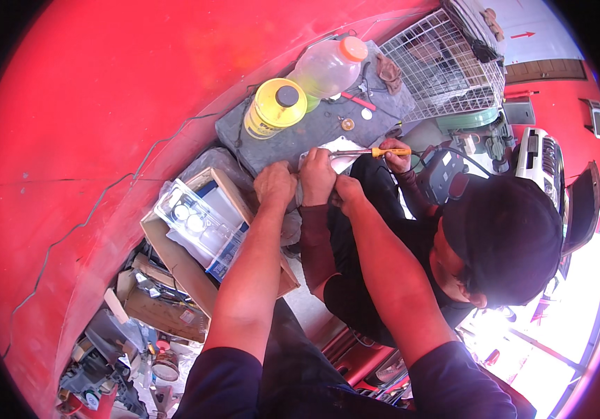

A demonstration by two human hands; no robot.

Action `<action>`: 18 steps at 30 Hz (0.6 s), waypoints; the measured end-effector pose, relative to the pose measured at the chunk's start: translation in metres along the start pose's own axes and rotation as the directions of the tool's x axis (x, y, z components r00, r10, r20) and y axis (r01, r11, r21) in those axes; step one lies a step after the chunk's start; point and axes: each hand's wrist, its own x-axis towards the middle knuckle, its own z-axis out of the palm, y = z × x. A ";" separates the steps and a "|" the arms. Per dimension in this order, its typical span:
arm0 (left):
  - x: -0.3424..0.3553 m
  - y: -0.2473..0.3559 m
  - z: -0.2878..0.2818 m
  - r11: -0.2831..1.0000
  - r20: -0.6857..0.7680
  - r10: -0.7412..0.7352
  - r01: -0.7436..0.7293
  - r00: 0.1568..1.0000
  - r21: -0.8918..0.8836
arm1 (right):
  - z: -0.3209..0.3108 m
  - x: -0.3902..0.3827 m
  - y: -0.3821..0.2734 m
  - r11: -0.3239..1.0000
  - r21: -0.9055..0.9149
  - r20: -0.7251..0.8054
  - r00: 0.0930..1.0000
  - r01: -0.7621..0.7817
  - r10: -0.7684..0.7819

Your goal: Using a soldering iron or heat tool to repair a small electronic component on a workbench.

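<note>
My left hand (275, 183) is closed at the near edge of the grey work surface, its fingers curled down over something I cannot make out. My right hand (346, 190) is closed too, just right of a co-worker's hand, and what it grips is hidden. Between and beyond my hands lies a whitish part (342, 159), mostly covered. The co-worker's one hand (318, 176) presses on this part. In the other hand (398, 155) is a screwdriver with a yellow-orange handle (390, 151), its shaft lying across the part toward the left.
On the grey work surface (233, 133) stand a yellow bottle (269, 115) and a clear jug with an orange cap (328, 68). A cardboard box (191, 272) holds clear packaging. The co-worker in a black cap (502, 237) crouches close on the right. A wire rack (439, 66) stands behind.
</note>
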 end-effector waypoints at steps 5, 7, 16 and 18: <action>-0.001 0.002 -0.001 1.000 0.009 0.005 -0.005 1.000 0.000 | -0.004 0.005 0.003 1.000 0.011 0.018 1.000 0.000 0.000; 0.000 0.001 0.001 1.000 0.007 0.005 -0.005 1.000 -0.001 | -0.004 0.007 0.004 1.000 0.010 0.022 1.000 0.001 -0.001; -0.002 0.002 0.000 1.000 0.000 0.004 -0.004 1.000 -0.008 | -0.004 0.009 0.006 1.000 0.002 0.027 1.000 -0.005 0.004; -0.003 0.003 -0.002 1.000 -0.007 0.008 -0.008 1.000 0.005 | -0.005 0.010 0.006 1.000 0.004 0.027 1.000 -0.007 0.007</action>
